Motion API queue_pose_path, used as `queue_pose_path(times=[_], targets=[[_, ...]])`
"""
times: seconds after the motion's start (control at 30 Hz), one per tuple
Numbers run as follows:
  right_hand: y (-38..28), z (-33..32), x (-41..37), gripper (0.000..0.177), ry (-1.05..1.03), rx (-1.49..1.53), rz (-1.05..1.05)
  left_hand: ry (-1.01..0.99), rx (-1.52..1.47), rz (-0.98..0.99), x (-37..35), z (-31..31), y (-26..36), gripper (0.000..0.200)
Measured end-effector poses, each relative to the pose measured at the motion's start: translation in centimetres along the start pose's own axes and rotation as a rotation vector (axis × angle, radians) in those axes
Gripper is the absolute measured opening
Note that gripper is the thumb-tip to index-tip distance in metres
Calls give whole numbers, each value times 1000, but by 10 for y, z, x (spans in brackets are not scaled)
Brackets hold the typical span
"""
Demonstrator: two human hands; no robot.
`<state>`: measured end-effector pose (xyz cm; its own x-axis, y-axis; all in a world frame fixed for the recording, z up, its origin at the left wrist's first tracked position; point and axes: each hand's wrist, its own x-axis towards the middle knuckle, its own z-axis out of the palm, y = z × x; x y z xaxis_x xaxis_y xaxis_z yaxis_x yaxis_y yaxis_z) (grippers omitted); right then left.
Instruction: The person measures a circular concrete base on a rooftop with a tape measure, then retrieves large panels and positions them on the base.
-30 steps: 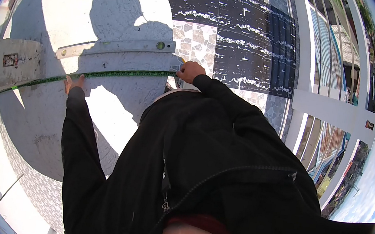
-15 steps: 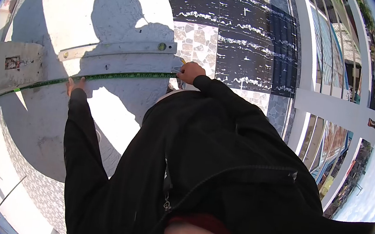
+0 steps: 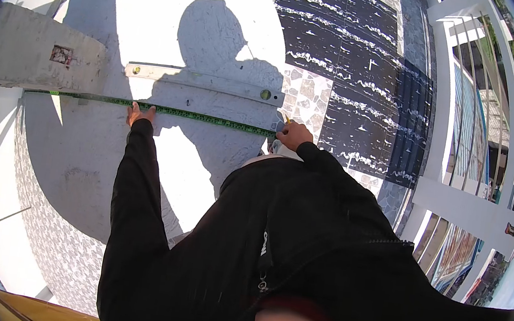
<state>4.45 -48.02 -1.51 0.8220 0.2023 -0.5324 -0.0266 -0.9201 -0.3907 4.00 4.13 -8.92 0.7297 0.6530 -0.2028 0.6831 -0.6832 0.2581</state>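
A green tape measure (image 3: pixel 210 119) is stretched out straight across a pale, rounded slab, running from the wall side at left to my right hand. With thumb and fingers spread, my left hand (image 3: pixel 140 115) touches the near edge of the blade. My right hand (image 3: pixel 296 136) is closed at the tape's right end, by the slab's edge; a thin yellow stick (image 3: pixel 287 120) pokes out beyond its fingers. What else the right hand holds is hidden. Just past the tape lies a long spirit level (image 3: pixel 205 82), roughly parallel to it, with a round vial near each end.
A concrete block (image 3: pixel 39 57) with a recessed box stands at left. Black patterned tiles (image 3: pixel 357 76) and stone-pattern tiles (image 3: pixel 307 93) lie to the right, bounded by a white railing (image 3: pixel 463 208). My shadow falls over the slab and level.
My view has turned and shifted, so the slab, tape and level sit further right and the tape looks more level. Both hands stay at about the same places on the tape.
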Motion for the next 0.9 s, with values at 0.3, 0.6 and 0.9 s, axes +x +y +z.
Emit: queue_pose_path(times=[0.3, 0.6, 0.9], targets=[[9, 16, 10, 36, 130, -61, -94, -218, -163, -382, -50, -84, 67, 80], [24, 17, 23, 38, -59, -114, -103, 29, -332, -313, -64, -42, 56, 76], [12, 12, 18, 43, -42, -129, -150, 247, -210, -223, -66, -26, 54, 64]])
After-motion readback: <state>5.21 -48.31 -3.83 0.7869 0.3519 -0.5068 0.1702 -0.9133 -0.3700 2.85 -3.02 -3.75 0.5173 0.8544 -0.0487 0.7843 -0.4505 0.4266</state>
